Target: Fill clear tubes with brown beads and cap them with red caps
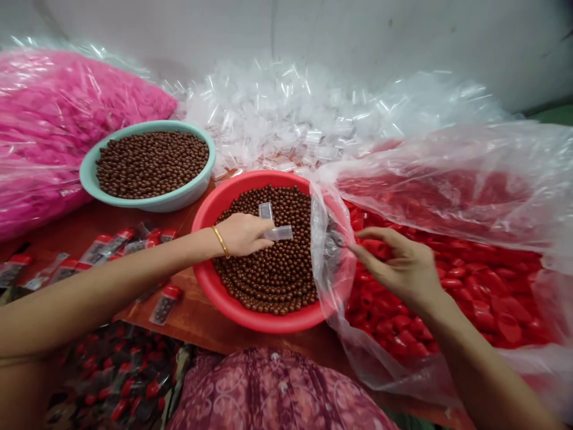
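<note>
My left hand [246, 234], with a gold bangle at the wrist, is closed on small clear plastic containers. One container [265, 211] points away from me, and another container [283, 233] points right. They are over the brown balls [268, 286] in a red basin [268, 323]. My right hand [400, 263] is over red plastic caps [483, 298] in a large clear bag [505, 167]. Its thumb and forefinger stretch left with a gap between them, tips near the bag's edge. I see nothing held there. The bag's edge drapes over the basin's right side.
A pale green basin [197, 190] of brown balls stands at the back left, beside a bag of pink pieces [89, 95]. Clear containers [277, 113] are heaped along the wall. Filled red-capped containers [165, 304] lie on the table at left, with more below its edge.
</note>
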The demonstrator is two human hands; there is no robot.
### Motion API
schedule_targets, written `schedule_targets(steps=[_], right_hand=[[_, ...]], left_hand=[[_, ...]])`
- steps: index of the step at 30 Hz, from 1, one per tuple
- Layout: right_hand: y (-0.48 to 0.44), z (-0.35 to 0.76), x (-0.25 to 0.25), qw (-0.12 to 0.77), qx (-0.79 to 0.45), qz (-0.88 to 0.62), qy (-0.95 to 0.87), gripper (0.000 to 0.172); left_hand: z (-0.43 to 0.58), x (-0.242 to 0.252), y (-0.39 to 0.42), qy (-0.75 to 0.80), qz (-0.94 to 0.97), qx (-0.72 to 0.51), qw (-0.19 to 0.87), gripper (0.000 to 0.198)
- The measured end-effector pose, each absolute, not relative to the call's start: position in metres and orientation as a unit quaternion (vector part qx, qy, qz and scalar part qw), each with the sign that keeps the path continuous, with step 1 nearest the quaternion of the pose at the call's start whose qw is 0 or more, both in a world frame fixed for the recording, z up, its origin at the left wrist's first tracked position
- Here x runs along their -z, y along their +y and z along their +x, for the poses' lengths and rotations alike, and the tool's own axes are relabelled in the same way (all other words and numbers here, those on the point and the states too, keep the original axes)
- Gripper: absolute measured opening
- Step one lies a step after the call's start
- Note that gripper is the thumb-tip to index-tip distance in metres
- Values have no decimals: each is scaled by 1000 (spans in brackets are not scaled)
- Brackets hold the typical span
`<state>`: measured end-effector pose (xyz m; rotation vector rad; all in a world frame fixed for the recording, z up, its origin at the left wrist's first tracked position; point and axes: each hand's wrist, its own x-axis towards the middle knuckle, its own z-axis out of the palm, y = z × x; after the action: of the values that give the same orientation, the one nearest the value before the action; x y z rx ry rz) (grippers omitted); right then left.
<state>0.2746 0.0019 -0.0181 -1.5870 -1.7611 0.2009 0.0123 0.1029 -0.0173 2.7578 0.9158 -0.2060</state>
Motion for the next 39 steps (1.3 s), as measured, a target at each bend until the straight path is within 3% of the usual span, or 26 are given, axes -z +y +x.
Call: schedule_targets(steps=[3,7,10,13,17,19,24,28,31,34,39], right_hand=[[24,241,11,323,-125,-533,-772,38],[53,218,12,279,-232,-454,-814,29],[78,218,13,300,-272,-472,-783,24],[106,211,12,323,-238,-525,-751,23],[126,184,4,327,-176,-538,-757,52],[122,178,-2,319,-168,-530,-767,54],[84,208,-6,337,-205,-517,-760,33],[50,241,-1,334,-330,-569,-676,36],[32,257,2,367,-404,-590,-595,38],[20,270,8,403,-439,-603,-531,39],[11,279,21,435,-455,-608,-484,28]], left_hand=[[17,9,92,309,928,33,205,22],[3,1,87,322,912,21,252,23],[-19,-3,85,347,894,78,272,22],[-28,-2,81,385,874,136,263,21],[-12,12,76,411,862,201,219,25],[2,22,77,413,852,218,236,23],[36,43,90,493,784,141,350,20],[66,56,107,532,732,113,409,31],[82,66,118,550,704,52,447,25],[86,71,123,555,677,-22,484,16],[70,63,119,515,663,-144,524,22]])
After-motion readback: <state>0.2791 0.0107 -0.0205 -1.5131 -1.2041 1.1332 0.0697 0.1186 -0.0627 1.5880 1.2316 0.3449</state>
